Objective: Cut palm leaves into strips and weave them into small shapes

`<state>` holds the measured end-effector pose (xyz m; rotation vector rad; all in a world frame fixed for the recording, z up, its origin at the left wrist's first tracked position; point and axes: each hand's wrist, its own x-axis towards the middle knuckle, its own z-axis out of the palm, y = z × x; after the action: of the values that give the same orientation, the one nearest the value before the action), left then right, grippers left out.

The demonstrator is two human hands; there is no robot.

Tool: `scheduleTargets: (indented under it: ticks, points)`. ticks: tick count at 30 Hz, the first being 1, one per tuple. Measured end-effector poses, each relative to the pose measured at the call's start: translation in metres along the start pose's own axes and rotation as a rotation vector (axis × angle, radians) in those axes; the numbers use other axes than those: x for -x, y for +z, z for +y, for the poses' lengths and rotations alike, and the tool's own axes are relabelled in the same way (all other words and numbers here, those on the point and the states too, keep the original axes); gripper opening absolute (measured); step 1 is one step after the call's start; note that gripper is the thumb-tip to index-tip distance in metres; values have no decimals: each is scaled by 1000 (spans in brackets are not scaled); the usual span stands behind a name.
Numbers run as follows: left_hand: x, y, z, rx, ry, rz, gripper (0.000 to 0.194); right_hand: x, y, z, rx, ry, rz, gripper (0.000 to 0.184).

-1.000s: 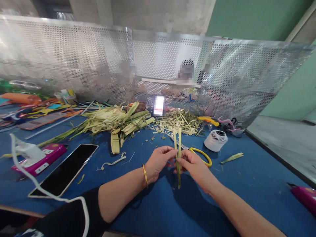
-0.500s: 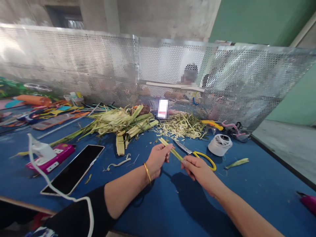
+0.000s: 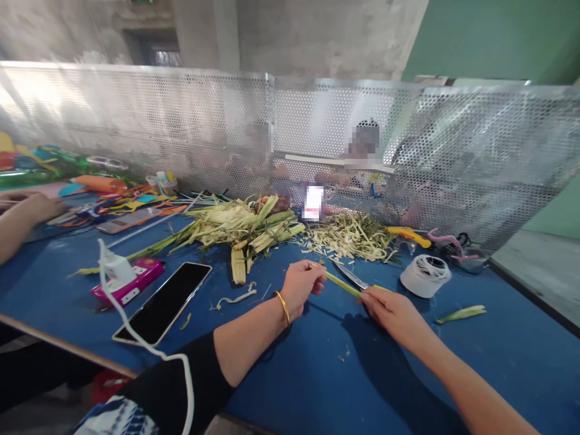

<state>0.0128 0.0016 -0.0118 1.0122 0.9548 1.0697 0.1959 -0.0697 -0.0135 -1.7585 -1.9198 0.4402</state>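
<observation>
A thin green plant strip (image 3: 343, 283) is stretched between my two hands above the blue table. My left hand (image 3: 302, 284), with a gold bangle at the wrist, pinches its left end. The right end is pinched by my right hand (image 3: 385, 305). Behind the strip lie scissors (image 3: 351, 275), whose handles are mostly covered by my right hand. A spool of white thread (image 3: 425, 276) stands to the right, with a loose piece of green stalk (image 3: 461, 314) in front of it.
Beyond my hands are a heap of green stalks (image 3: 226, 223) and a pile of cut scraps (image 3: 351, 234), before a perforated metal screen (image 3: 181, 133). A phone (image 3: 165, 302) and a purple power strip (image 3: 136, 281) with a white cable lie left. Another person's hand (image 3: 38, 208) rests far left.
The strip, upright and split in two a second ago, is now held slantwise and taut. My right hand has moved rightward, away from my left. The view has swung left, showing another person's arm.
</observation>
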Motion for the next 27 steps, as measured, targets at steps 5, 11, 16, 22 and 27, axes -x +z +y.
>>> scheduleTargets:
  ticks: [5, 11, 16, 22, 27]
  points:
    - [-6, -4, 4, -8, 62, 103, 18, 0, -6, 5, 66, -23, 52, 35]
    - [-29, -20, 12, -29, 190, 299, 26, 2, -9, 7, 89, -20, 151, 31]
    - [-39, -24, 13, -191, 294, 288, 25, 3, 6, 0, 146, -74, 27, 30]
    - [-57, -35, 31, -479, 454, 348, 6, 3, 11, -2, 118, -43, -24, 29]
    - [-91, -67, 54, -1117, 634, 566, 30, 3, 10, -6, 185, -57, -43, 27]
